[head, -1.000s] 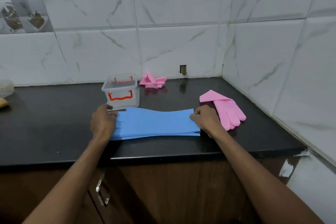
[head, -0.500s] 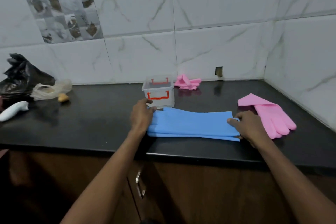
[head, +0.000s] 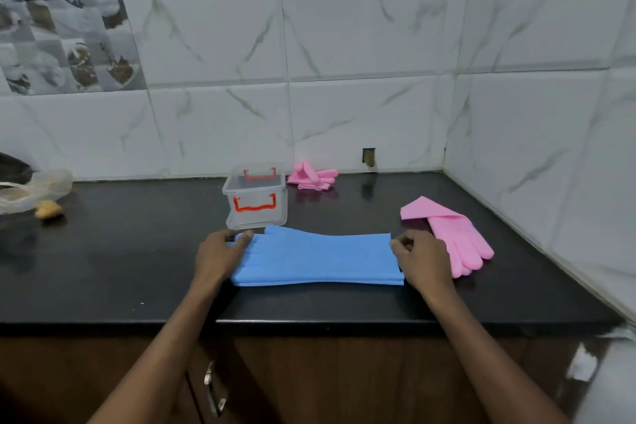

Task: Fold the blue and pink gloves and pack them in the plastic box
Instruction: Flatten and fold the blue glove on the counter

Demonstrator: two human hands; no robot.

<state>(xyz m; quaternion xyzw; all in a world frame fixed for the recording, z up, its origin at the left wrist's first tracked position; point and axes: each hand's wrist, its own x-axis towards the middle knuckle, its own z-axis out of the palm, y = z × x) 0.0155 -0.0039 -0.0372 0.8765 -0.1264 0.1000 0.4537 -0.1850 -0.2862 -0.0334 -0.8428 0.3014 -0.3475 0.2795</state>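
**Blue gloves laid flat, a hand at each end**

Head view: the blue gloves [head: 318,258] lie stacked flat on the black counter [head: 120,262], near its front edge. Their long axis runs left to right across the person, finger ends at the left, cuffs at the right. The left hand [head: 220,255] rests on the finger end, its fingers curled over the blue tips and pressing them down. The right hand [head: 421,256] sits at the cuff end, thumb and fingers drawn together at the cuff edge; it looks like a pinch on the cuff, though the exact contact is hard to make out.

The plastic box [head: 255,198] stands open just behind the left end of the gloves, almost touching them, so the left hand is the nearer one to it. One pink glove [head: 454,234] lies just to the right of the right hand, partly folded. A second pink glove [head: 311,175] is bunched against the wall behind the box.

Because the gloves stretch sideways between both hands, the likely fold brings one end across to the other, along that left-right axis. Nothing is in the box yet as far as can be seen.
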